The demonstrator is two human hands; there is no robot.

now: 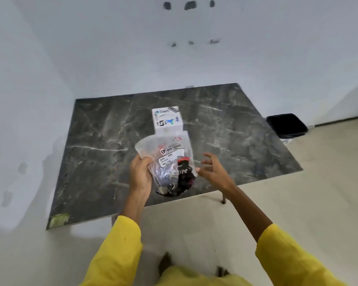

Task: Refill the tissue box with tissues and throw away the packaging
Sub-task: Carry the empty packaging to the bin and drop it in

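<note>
My left hand grips a clear plastic tissue package with printed labels, held up over the near part of the dark marble table. Through the plastic a dark object with a red part and white lettering shows; I cannot tell if it lies inside the package or behind it. My right hand hovers just right of the package, fingers spread, its fingertips close to the plastic edge. A white box with blue and black print stands on the table right behind the package.
White walls bound the table on the left and at the back. A black bin stands on the pale floor beyond the table's right edge. A table leg shows under the near right corner. Yellow sleeves cover both forearms.
</note>
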